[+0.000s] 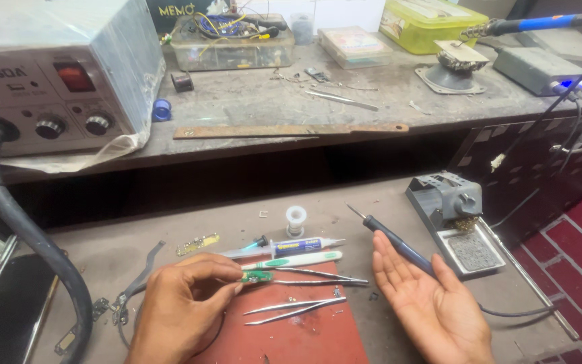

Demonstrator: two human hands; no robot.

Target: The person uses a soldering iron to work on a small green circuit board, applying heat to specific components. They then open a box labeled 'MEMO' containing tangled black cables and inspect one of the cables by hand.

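At a cluttered repair bench, your left hand [183, 296] pinches a small green circuit board [257, 276] over the red mat [318, 334] while your right hand [432, 303], open at three o'clock, could knock the soldering iron [399, 244].

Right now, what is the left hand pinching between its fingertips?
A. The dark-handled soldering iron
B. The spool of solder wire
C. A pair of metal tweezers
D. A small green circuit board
D: the left hand pinches a small green circuit board over the red mat, while the tweezers lie on the mat, the solder spool stands apart, and the soldering iron lies beyond the open right hand.
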